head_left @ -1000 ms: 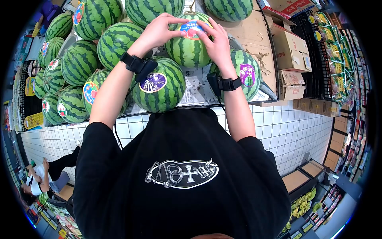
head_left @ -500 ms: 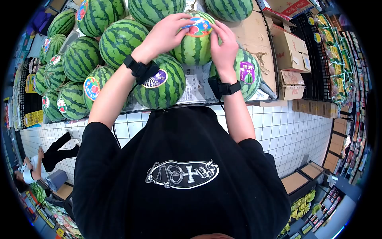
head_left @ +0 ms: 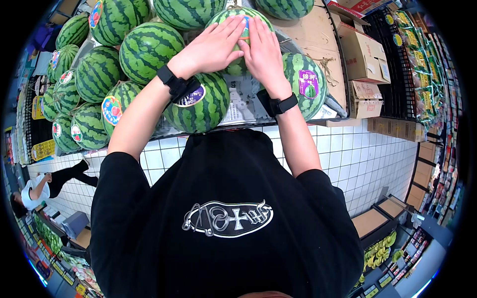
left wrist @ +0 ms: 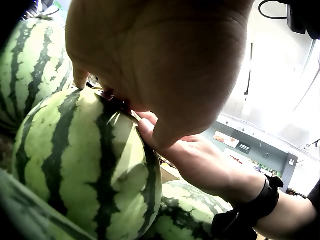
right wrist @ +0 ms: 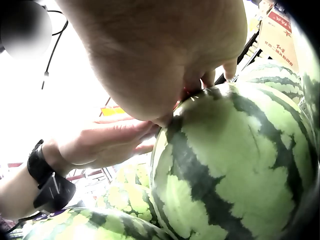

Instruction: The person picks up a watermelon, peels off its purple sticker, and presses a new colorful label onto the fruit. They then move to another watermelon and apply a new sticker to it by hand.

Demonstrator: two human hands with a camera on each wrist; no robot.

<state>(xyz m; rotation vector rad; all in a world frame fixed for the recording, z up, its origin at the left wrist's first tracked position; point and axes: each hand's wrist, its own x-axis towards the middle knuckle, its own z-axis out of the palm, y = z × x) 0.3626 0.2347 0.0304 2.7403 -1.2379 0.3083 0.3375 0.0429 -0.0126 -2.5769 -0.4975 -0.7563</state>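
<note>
Left hand (head_left: 211, 47): lies flat with fingers straight on the near-left face of the watermelon (head_left: 236, 64), pressing, not clutching.
Right hand (head_left: 263, 54): laid flat beside it, fingers extended over the round sticker (head_left: 245, 22) on the crown.
Watermelon: sits on the display shelf (head_left: 303, 30) behind two nearer melons, a purple-labelled melon (head_left: 198, 107) in front of it.
Doing it well: I judge even palm pressure from the sticker's middle outward would seat it without creases (keep the melon from rolling).
Wrist views: show palm-to-rind contact (left wrist: 125, 107) and (right wrist: 172, 117), which the head view hides.
Head view: alone shows the stacked melons (head_left: 99, 74) and cardboard boxes (head_left: 360, 54) farther off.
</note>
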